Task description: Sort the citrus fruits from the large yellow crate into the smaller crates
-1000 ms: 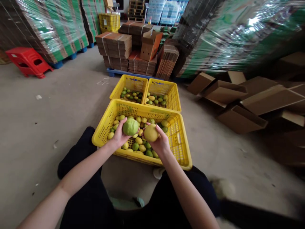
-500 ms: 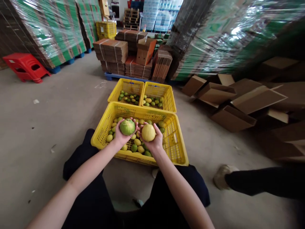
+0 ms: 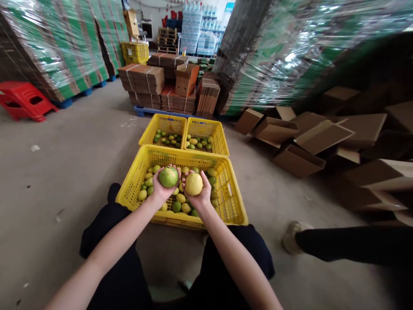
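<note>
A green lemon with a yellowish patch [image 3: 168, 177] rests in the upturned palm of my left hand [image 3: 159, 190], whose fingers curl round its far side. Beside it, my right hand [image 3: 203, 196] cups a yellow lemon [image 3: 194, 184] in the same way. Both hands are over a large yellow plastic crate [image 3: 237, 198], close together with the fruits apart. Several green and yellow lemons [image 3: 180, 198] lie on the bottom of this crate, partly hidden by my hands and wrists.
Two yellow crates [image 3: 208, 122] with some lemons stand just beyond. Bundled flat cartons [image 3: 145, 79] sit on a blue pallet behind them. Empty cardboard boxes [image 3: 298, 161] are heaped at the right. Another person's shoe [image 3: 294, 237] is at lower right; a red stool [image 3: 27, 101] stands left.
The view has tilted up slightly and shifted right, so the surroundings sit lower and further left. Both hands still hold the same lemons over the crate.
</note>
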Available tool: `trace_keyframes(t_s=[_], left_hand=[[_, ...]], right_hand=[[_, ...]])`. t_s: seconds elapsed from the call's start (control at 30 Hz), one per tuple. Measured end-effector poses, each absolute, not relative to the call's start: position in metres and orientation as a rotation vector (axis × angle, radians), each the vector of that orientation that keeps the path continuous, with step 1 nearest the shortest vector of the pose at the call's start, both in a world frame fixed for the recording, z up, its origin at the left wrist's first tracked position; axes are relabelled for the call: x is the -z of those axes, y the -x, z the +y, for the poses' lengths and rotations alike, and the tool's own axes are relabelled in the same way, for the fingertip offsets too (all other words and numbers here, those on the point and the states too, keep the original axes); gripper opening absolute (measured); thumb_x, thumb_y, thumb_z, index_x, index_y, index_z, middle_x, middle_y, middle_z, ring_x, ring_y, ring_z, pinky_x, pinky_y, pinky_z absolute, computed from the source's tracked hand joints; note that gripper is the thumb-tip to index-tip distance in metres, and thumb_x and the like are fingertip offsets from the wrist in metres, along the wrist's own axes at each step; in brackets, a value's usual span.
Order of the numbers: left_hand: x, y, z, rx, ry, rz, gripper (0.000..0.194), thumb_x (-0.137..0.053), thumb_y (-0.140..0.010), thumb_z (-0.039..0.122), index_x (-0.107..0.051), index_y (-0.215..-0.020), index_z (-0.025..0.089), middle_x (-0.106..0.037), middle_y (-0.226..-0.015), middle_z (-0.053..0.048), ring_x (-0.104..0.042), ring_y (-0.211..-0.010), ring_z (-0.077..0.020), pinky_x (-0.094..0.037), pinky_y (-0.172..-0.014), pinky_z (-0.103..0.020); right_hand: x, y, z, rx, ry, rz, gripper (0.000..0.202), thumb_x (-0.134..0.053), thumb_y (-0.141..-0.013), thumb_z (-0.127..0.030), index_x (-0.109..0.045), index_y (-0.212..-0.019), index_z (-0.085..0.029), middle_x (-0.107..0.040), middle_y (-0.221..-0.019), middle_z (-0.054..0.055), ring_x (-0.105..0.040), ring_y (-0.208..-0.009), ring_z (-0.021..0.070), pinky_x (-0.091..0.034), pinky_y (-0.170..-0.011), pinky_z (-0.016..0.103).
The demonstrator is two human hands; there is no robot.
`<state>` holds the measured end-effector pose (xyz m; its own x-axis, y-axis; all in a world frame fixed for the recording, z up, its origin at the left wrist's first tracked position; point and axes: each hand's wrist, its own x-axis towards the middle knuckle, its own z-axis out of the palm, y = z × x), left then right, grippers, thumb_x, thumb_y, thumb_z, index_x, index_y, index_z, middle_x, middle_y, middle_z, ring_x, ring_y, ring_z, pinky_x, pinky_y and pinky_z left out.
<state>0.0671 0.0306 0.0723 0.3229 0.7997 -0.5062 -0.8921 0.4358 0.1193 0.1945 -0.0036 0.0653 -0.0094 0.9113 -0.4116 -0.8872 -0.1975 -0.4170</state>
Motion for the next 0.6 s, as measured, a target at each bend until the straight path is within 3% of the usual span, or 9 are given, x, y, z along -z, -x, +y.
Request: trace_keyframes(t_s=[0.37, 0.47, 0.6], left_hand=[[-0.072, -0.05, 0.037, -1.208, 0.291, 0.521, 0.032, -0.048, -0.089, 0.022, -0.068, -0.114, 0.019, -0.073, -0.082, -0.005, -0.074, -0.077, -0.0197, -0.062, -0.075, -0.031], [-0.072, -0.041, 0.039, -1.225, 0.321, 0.53, 0.031, -0.048, -0.089, 0.022, -0.068, -0.112, 0.018, -0.072, -0.078, -0.005, -0.075, -0.075, -0.0206, -0.062, -0.071, -0.031], [-0.072, -0.031, 0.041, -1.244, 0.328, 0.537, 0.032, -0.047, -0.089, 0.02, -0.067, -0.113, 0.019, -0.072, -0.076, -0.005, -0.076, -0.076, -0.0219, -0.063, -0.071, -0.032]], right_hand=[[-0.035, -0.196, 0.002, -1.621, 0.821, -0.031, 0.023, -0.056, -0.09, -0.041, -0.066, -0.089, -0.02, -0.073, -0.076, 0.003, -0.069, -0.062, 0.017, -0.058, -0.056, 0.028], [-0.009, -0.195, 0.003, -1.618, 1.074, -0.137, 0.024, -0.05, -0.092, -0.039, -0.062, -0.082, -0.021, -0.07, -0.068, 0.003, -0.068, -0.059, 0.0161, -0.059, -0.057, 0.028], [0.019, -0.183, 0.009, -1.588, 1.197, -0.348, 0.031, -0.049, -0.091, -0.043, -0.05, -0.067, -0.023, -0.057, -0.053, 0.0, -0.058, -0.045, 0.0163, -0.053, -0.046, 0.03]])
